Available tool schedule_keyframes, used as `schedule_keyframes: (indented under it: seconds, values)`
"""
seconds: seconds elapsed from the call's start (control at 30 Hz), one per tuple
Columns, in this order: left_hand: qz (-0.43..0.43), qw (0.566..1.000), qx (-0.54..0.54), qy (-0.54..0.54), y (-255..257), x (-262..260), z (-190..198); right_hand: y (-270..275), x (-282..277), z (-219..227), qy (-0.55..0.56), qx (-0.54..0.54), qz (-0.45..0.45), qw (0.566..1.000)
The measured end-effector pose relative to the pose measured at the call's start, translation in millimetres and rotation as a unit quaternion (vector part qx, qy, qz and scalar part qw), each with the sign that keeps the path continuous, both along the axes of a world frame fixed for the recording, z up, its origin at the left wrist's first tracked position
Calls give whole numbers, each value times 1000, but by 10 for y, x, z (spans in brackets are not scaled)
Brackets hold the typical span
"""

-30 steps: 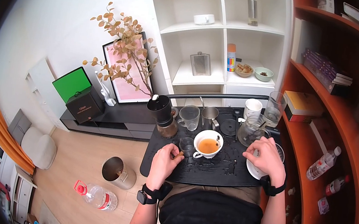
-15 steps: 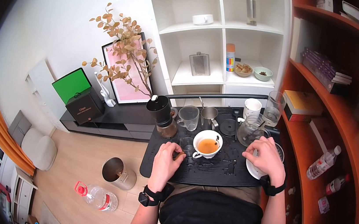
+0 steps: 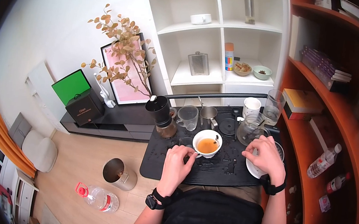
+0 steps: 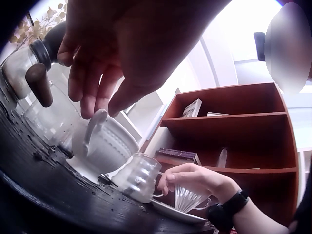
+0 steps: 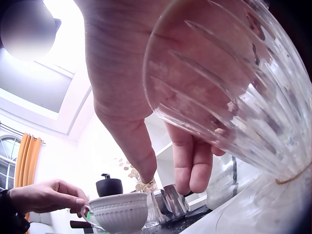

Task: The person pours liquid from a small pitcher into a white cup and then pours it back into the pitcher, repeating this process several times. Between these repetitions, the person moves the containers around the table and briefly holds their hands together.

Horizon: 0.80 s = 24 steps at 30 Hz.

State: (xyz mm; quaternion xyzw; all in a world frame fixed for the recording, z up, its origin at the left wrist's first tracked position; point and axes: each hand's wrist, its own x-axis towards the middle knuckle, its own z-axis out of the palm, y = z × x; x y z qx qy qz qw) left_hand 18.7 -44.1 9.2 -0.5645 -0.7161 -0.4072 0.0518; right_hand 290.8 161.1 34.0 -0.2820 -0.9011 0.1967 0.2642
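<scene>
A white teacup [image 3: 213, 150] of amber liquid, with a dark bit at its rim, stands mid-table. My left hand [image 3: 178, 162] is at the cup's handle [image 4: 91, 127], fingers fairly straight and fingertips right at its top. Behind this hand is a small glass [image 3: 186, 141]; its brown wooden handle [image 4: 40, 84] juts out in the left wrist view. My right hand [image 3: 267, 156] hangs loosely over a white saucer [image 3: 251, 169]. Beside it, a ribbed clear glass cone [image 5: 243, 92] stands on the saucer, overlapping the fingers in the right wrist view.
Along the back of the black table [image 3: 156, 162] stand a hand grinder [image 3: 161, 114], a glass cup [image 3: 188, 117], a metal pitcher [image 3: 208, 116], a glass server [image 3: 248, 132], a white mug [image 3: 252, 106] and a tall glass [image 3: 273, 106]. Water drops and dark bits dot the tabletop.
My left hand has left the small glass's wooden handle and moved right to the teacup's handle. My right hand stays in place.
</scene>
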Motion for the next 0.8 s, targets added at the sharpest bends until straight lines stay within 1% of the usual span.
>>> schedule_keyframes:
  seconds: [0.03,0.17,0.23,0.27,0.33,0.47,0.57,0.63,0.67,0.73,0.8]
  values:
    - [6,1000,-2,2,4,24,16,-1,0,0,1,-2,-1,1000]
    - [1,1000,-18,11,35,-7,-123,5,-1,0,-4,-2,-1,1000]
    - [21,997,-9,-70,65,19,-143,-3,-3,14,-1,-4,0,1000]
    - [20,997,-9,-69,75,24,-117,-2,-3,16,-1,-3,-1,1000]
    - [16,999,1,33,95,38,-20,-5,-5,18,-2,-3,0,1000]
    - [-17,997,33,67,248,41,90,-8,-6,22,-5,-7,-4,1000]
    - [-20,996,8,88,374,37,27,-8,-3,13,-9,-4,-4,1000]
    - [-31,992,0,124,452,32,-13,-28,0,44,-11,3,-9,1000]
    - [-33,991,1,126,486,28,-11,-23,1,42,-9,3,-11,1000]
    - [-26,990,-51,126,530,24,-11,-15,0,20,-2,6,-8,1000]
    - [-20,991,-44,125,565,13,-51,1,0,10,-6,8,-7,1000]
